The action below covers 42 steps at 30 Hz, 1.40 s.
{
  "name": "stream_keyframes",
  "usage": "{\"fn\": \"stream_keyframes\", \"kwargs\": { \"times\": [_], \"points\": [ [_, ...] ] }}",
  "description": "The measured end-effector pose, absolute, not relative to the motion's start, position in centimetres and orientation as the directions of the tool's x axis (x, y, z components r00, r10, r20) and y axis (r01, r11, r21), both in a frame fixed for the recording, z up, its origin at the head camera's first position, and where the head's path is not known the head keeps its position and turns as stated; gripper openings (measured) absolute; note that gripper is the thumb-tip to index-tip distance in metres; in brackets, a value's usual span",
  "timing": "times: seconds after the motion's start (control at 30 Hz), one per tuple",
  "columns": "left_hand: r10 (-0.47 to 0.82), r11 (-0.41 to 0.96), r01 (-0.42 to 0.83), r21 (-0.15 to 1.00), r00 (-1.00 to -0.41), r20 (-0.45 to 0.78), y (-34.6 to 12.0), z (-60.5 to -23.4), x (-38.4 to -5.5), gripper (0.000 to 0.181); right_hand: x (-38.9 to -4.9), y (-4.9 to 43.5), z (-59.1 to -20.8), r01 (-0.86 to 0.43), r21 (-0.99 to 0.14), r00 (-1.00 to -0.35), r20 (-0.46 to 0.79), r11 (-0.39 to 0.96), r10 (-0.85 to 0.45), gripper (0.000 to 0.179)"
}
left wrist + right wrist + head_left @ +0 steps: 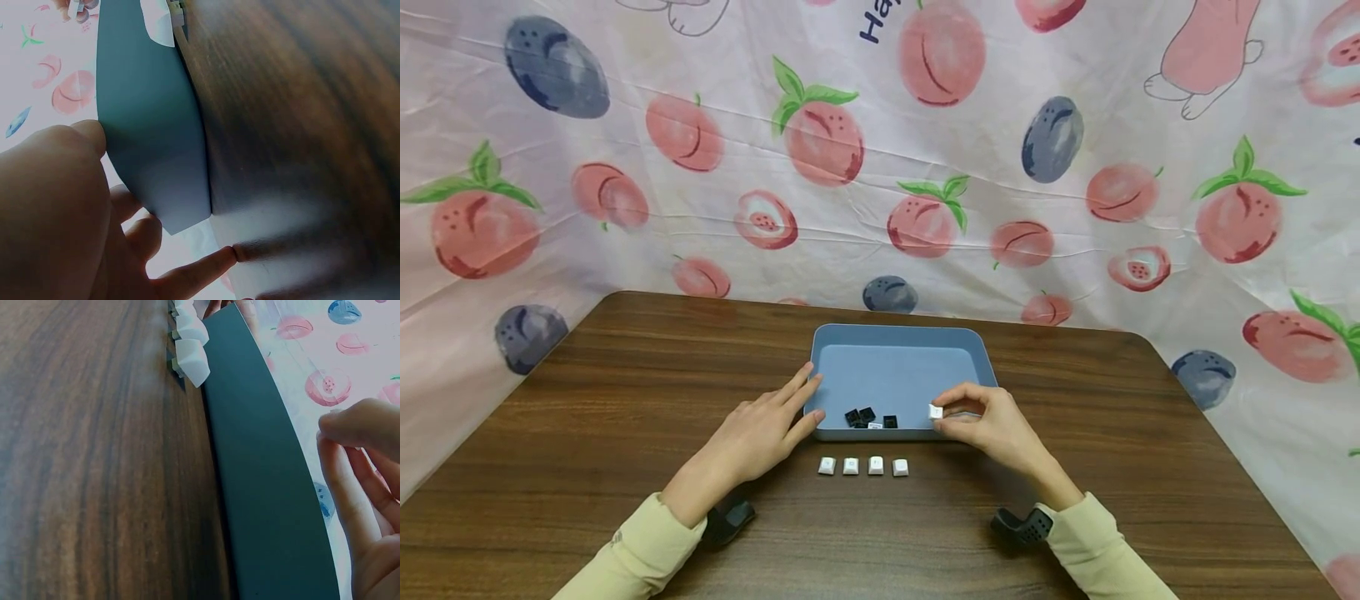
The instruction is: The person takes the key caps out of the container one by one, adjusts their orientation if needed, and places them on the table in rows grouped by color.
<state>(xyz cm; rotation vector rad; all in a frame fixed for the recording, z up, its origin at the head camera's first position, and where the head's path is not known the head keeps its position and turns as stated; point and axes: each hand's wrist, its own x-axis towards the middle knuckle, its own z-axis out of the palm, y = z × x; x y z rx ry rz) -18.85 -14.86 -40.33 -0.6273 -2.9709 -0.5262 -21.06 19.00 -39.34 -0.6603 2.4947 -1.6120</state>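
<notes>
My right hand (pixel 1000 425) pinches a white keycap (pixel 936 412) between thumb and fingers, above the front right part of a blue tray (pixel 895 335). At the tray's left end, my left hand (pixel 756 435) has its fingers spread, with the thumb and fingertips touching the rim; the left wrist view shows this hand (pixel 69 206) against the tray's outer wall (pixel 156 125). Several small black pieces (pixel 891 422), seemingly keycaps, and a white one (pixel 875 426) lie inside near the front wall. White keycaps (pixel 851 466) stand in a row on the table before the tray.
The brown wooden table (pixel 587 417) carries the tray near its far edge. Behind hangs a white cloth (pixel 865 242) printed with fruit. Dark straps (pixel 1024 527) sit on both wrists, below light yellow sleeves.
</notes>
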Motion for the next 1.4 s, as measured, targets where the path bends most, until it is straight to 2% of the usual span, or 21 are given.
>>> {"fn": "stream_keyframes", "kwargs": {
  "times": [0.37,0.7,1.4],
  "points": [
    [0.365,0.865,0.385,0.322,-0.923,0.121,-14.5,-40.3,-19.1,0.063,-20.8,19.6,-39.7,-0.308,-0.900,-0.894,0.163,0.308,-0.417,0.023],
    [0.366,0.863,0.391,0.320,-0.920,0.137,-14.5,-40.7,-19.2,0.063,-19.7,19.5,-39.9,-0.318,-0.917,-0.842,0.156,0.242,-0.517,0.022],
    [0.365,0.865,0.383,0.324,-0.924,0.118,-14.5,-40.3,-19.2,0.063,-18.8,19.7,-42.2,-0.309,-0.886,-0.860,0.104,0.346,-0.500,0.022]
  ]
}}
